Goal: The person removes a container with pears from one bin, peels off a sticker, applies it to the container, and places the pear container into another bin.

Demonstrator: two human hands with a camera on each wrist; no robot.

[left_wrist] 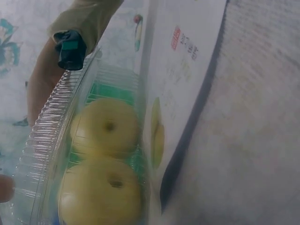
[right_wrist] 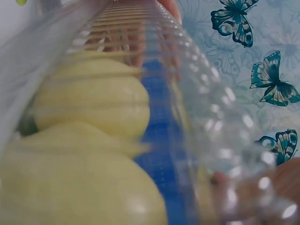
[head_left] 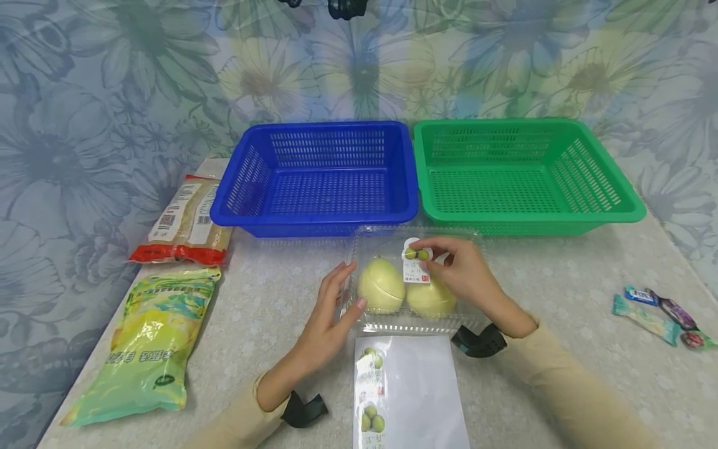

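Note:
A clear plastic clamshell box (head_left: pixel 387 321) lies in front of the baskets with two pale yellow pears (head_left: pixel 381 285) inside, seen through its side in the left wrist view as pears (left_wrist: pixel 105 126). My right hand (head_left: pixel 462 271) is over the lid, thumb and index finger pinching the right edge of a white sticker label (head_left: pixel 416 274) printed with green fruit. Along the box's left side rests my left hand (head_left: pixel 325 321), fingers loosely extended and touching the plastic. Directly before the box is a white label sheet (head_left: pixel 417 386) bearing more fruit stickers.
Behind the box stand a blue basket (head_left: pixel 314 219) and a green basket (head_left: pixel 533 217), side by side. On the left lie a red-edged grain bag (head_left: pixel 182 218) and a green-yellow snack bag (head_left: pixel 151 349). Several small wrapped snacks (head_left: pixel 645 318) sit at the right.

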